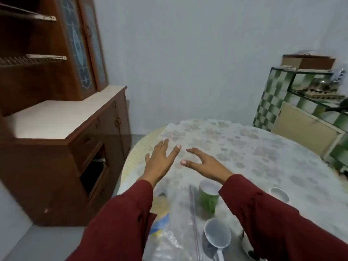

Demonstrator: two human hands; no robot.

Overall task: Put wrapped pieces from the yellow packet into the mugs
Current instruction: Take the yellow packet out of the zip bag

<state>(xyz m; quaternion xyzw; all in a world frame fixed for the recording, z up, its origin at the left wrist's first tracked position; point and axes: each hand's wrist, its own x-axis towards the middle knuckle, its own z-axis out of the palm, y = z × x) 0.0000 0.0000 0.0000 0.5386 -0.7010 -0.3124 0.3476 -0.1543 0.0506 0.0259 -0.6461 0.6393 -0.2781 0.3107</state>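
My left hand (161, 160) and my right hand (204, 163) hover side by side over the middle of the table, palms down, fingers spread, both holding nothing. Below my right wrist stands a green mug (208, 197). Nearer to me a grey mug (217, 234) stands with its handle toward me. A third white mug (279, 193) shows to the right of my right sleeve. The yellow packet (160, 221), with a blue band, lies partly under my left sleeve. I see no wrapped pieces.
The round table (244, 147) wears a flowered cloth under clear plastic. Crumpled clear plastic (165, 245) lies at the near edge, and a thin rod (194, 213) beside the mugs. A brown wooden cabinet (66, 129) stands left, and a green checkered cupboard (301, 110) right.
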